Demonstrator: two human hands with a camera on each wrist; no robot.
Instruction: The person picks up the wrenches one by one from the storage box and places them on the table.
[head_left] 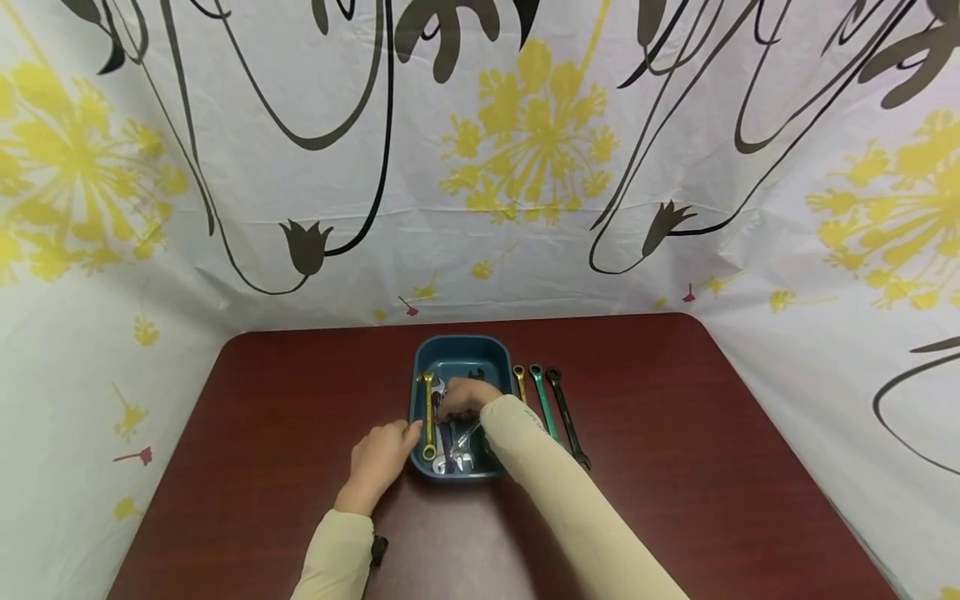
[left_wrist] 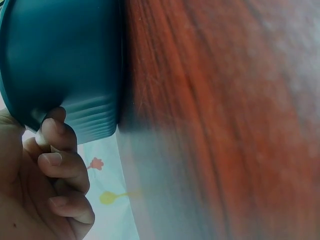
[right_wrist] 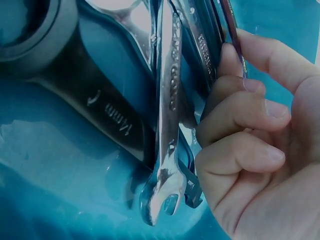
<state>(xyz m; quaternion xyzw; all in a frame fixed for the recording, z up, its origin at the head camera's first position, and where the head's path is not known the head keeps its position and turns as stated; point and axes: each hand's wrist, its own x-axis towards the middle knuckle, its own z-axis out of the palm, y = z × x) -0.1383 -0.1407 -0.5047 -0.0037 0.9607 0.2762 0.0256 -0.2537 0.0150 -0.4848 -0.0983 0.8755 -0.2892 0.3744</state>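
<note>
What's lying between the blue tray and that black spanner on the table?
In the head view, two spanners lie between the blue tray and the black spanner: a gold spanner, then a green spanner.

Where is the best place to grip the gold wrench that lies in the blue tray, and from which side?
Probably its middle shank, from above. The gold wrench lies flat along the blue tray's left wall, ends near the rims. The left hand steadying that side might need shifting.
</note>
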